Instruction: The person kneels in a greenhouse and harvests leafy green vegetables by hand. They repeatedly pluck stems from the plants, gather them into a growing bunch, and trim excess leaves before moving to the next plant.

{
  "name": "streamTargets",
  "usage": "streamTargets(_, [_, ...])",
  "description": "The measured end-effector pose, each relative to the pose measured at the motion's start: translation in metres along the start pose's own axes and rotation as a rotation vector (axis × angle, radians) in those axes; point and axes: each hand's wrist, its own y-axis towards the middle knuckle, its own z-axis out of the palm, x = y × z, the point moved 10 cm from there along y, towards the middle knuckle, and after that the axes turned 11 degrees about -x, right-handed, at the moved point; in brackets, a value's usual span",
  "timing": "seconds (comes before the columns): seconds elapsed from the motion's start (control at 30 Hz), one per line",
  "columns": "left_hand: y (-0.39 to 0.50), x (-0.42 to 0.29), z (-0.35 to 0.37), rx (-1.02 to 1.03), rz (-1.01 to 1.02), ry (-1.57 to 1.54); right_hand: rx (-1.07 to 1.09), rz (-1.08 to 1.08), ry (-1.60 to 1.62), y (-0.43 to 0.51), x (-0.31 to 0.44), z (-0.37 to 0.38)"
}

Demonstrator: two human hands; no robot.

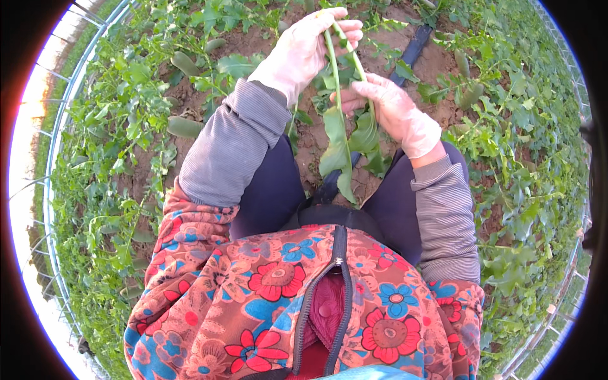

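Observation:
My left hand (304,50), in a thin whitish glove, is closed around the upper stalk ends of two long green leaves, its fingers curled behind them. One leaf (335,142) hangs down toward my lap. The other leaf (365,135) runs through my right hand (396,111), also gloved, whose thumb and fingers pinch its pale stalk (357,64) partway along. Some of the right fingers pass behind the first leaf's stalk. Both hands are above the soil, between and beyond my knees.
Leafy radish-like plants grow on both sides, with green roots (184,127) showing above the brown soil (311,135). A dark flat hose (412,52) runs along the ground between my legs. Metal frame bars (61,114) curve along the left edge.

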Motion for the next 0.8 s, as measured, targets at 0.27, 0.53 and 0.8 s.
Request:
streamTargets(0.27, [0.005, 0.016, 0.006, -0.109, -0.154, -0.147, -0.045, -0.045, -0.082, -0.01, 0.007, 0.001])
streamTargets(0.53, [0.0, -0.009, 0.013, 0.006, -0.066, 0.166, -0.279, -0.344, -1.195, -0.04, 0.03, 0.017])
streamTargets(0.8, [0.01, 0.031, -0.026, -0.084, -0.176, 0.447, -0.297, -0.435, -0.954, -0.048, 0.066, 0.008])
